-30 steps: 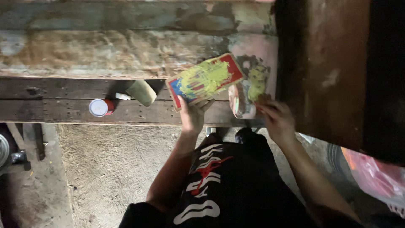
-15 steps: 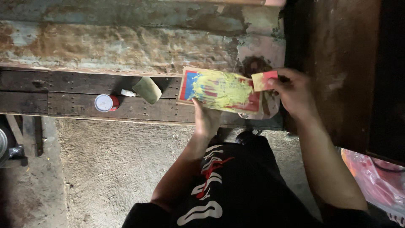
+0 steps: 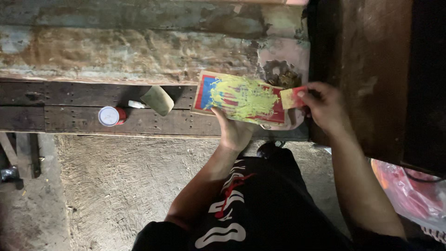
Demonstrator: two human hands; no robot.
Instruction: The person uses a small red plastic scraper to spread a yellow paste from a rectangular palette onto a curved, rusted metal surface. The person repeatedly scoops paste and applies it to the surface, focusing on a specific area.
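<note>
My left hand holds a flat red-and-blue cardboard sheet from below; the card is smeared with yellow-green paste. My right hand pinches a small red scraper card, also coated with the paste, at the sheet's right edge. Both are held over a dark wooden bench. A round container sits partly hidden under the sheet.
On the bench stand a small red can with a white lid and a pale green putty lump or tool. A weathered wall rises behind. A dark wooden post is at right, pink plastic bag at lower right.
The sheet has tilted flatter and shifted right. My right hand has come up from the container with the red scraper to the sheet's right edge.
</note>
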